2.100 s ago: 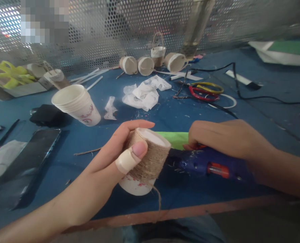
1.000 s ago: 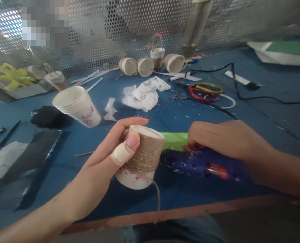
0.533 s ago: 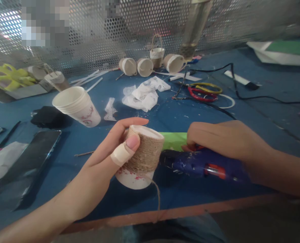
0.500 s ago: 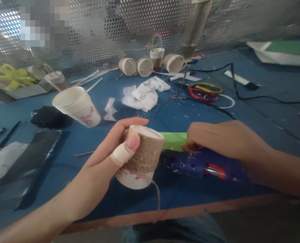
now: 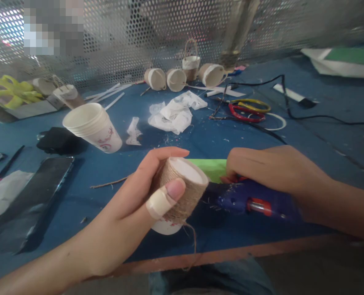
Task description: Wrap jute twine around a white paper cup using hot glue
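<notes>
My left hand (image 5: 139, 200), with a plaster round its thumb, grips a paper cup (image 5: 188, 194) whose side is wound with jute twine. The cup is tilted, base upward, and a loose twine end (image 5: 195, 239) hangs from its lower part. My right hand (image 5: 267, 168) is closed round a blue glue gun (image 5: 240, 198) with a red-edged window. The gun's dark nozzle points left at the cup's side; whether it touches the twine I cannot tell. Behind both lies a bright green sheet (image 5: 211, 168), partly hidden by my right hand.
Stacked paper cups (image 5: 92, 127) lean at the left, near a black phone (image 5: 37, 200). Crumpled white lace (image 5: 172, 114) lies mid-table. Further back are several twine-wrapped cups (image 5: 211, 76). Scissors (image 5: 246, 111) and a black cable (image 5: 284, 98) occupy the right. A perforated metal screen (image 5: 108, 45) borders the table.
My left hand has moved the cup slightly right and down and tilted it further, so more of its base shows. My right hand and the glue gun have hardly moved.
</notes>
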Motion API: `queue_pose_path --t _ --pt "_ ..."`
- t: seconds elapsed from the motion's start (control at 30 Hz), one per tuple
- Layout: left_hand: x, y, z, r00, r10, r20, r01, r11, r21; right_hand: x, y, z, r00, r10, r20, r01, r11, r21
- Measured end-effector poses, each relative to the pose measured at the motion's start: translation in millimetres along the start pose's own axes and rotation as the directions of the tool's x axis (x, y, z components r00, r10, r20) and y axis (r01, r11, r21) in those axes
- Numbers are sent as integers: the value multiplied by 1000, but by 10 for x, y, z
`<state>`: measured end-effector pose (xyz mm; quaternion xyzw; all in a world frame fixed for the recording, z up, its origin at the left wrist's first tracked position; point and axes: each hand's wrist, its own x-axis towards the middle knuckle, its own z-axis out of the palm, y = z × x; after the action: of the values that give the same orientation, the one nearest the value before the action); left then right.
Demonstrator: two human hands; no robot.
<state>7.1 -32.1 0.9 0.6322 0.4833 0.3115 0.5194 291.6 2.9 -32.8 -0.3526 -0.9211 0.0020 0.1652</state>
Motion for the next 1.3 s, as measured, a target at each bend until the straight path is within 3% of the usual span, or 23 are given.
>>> queue_pose_path --t 0.13,0.3,0.73,1.0,1.3 --pt "-1 -19 1 999 49 14 -49 998 33 8 -16 2 1000 -1 -26 1 1000 -8" --pt "11 -29 -34 997 12 74 -13 1000 6 14 -20 2 999 -5 -33 5 1000 -9" --pt "20 -5 -35 998 18 53 -18 1000 1 14 -18 2 1000 -10 -1 10 999 -40" --pt "22 -32 -37 991 106 81 -112 991 73 1 -10 5 1000 -17 7 17 999 -43" --pt "38 -24 -45 988 97 117 -109 989 95 13 1 9 998 -56 6 57 997 -55"
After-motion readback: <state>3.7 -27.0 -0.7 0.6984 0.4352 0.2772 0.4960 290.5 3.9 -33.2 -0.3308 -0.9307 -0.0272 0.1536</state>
